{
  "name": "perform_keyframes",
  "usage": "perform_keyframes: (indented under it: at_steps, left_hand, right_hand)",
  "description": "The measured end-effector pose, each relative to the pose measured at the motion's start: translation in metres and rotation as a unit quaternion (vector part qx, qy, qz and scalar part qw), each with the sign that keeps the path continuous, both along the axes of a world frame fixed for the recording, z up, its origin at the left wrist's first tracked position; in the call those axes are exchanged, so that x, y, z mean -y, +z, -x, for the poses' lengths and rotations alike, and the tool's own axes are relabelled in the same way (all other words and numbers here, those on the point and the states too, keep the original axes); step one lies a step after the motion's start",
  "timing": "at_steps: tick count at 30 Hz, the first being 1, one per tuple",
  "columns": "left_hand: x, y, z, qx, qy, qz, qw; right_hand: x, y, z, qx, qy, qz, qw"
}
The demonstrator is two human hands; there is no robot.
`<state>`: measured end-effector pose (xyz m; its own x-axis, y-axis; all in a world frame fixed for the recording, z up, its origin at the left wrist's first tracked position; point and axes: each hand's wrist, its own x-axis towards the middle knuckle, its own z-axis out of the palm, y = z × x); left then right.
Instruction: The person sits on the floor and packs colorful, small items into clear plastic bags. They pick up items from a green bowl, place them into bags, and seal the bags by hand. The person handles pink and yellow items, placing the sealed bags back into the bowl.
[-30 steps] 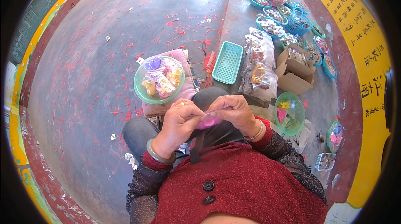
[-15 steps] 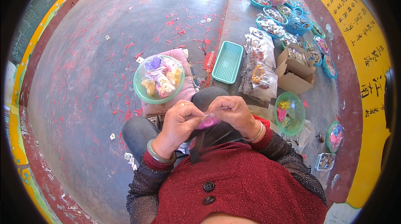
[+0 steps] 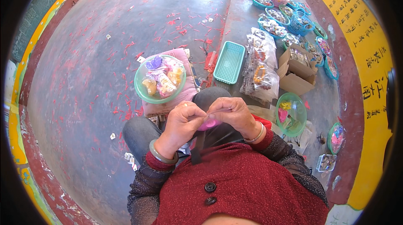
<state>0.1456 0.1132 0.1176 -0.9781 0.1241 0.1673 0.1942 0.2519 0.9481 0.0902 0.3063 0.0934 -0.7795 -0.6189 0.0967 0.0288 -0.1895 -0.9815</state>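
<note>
Over my lap, my left hand (image 3: 179, 125) and my right hand (image 3: 235, 118) meet at the fingertips, both closed in a pinch. Between and just below them shows a small, shiny bright pink thing (image 3: 206, 125). Fingers cover most of it, so its kind cannot be made out. A little beyond my left hand, a pale green bowl (image 3: 140, 90) rests on a pink cushion (image 3: 187, 69). Inside the bowl lie clear-wrapped purple, yellow and white pieces (image 3: 167, 83).
Ahead to the right are a turquoise basket (image 3: 228, 62), a pile of clear packets (image 3: 259, 67) and an open cardboard box (image 3: 294, 83). Another green bowl (image 3: 297, 128) is by my right arm. Several filled baskets (image 3: 272, 27) stand farther off. Red scraps (image 3: 180, 27) litter the floor.
My fingertips have shifted slightly at the pinch, and the pink thing between them has moved a little. Both hands otherwise keep their place.
</note>
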Motion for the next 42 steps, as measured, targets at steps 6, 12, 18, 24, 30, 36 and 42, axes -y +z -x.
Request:
perform_keyframes:
  at_steps: [6,12,18,24,30,36,42]
  left_hand:
    - [0.000,-0.004,0.000,-0.042,-0.007,0.030,0.999]
    - [0.003,0.002,-0.001,0.086,-0.007,-0.115,0.990]
    - [0.015,-0.019,0.010,0.151,0.012,-0.275,0.949]
    - [0.005,-0.004,0.030,0.155,0.022,-0.269,0.950]
    - [-0.012,-0.005,0.068,0.036,-0.015,-0.311,0.950]
    - [-0.015,-0.035,0.037,-0.074,0.009,-0.019,0.997]
    - [-0.021,-0.070,-0.012,-0.012,-0.107,-0.124,0.986]
  right_hand:
    - [0.001,-0.002,-0.003,-0.063,-0.014,-0.021,0.998]
    - [-0.007,0.006,-0.001,-0.011,-0.052,-0.013,0.999]
    - [-0.016,0.016,0.015,0.082,-0.091,0.051,0.991]
    - [-0.028,0.024,0.032,-0.020,-0.152,-0.027,0.988]
    - [-0.034,0.028,0.062,-0.119,-0.182,-0.023,0.976]
    - [-0.063,0.013,0.034,-0.351,-0.159,-0.150,0.910]
    - [-0.090,-0.030,-0.007,-0.327,-0.056,-0.133,0.934]
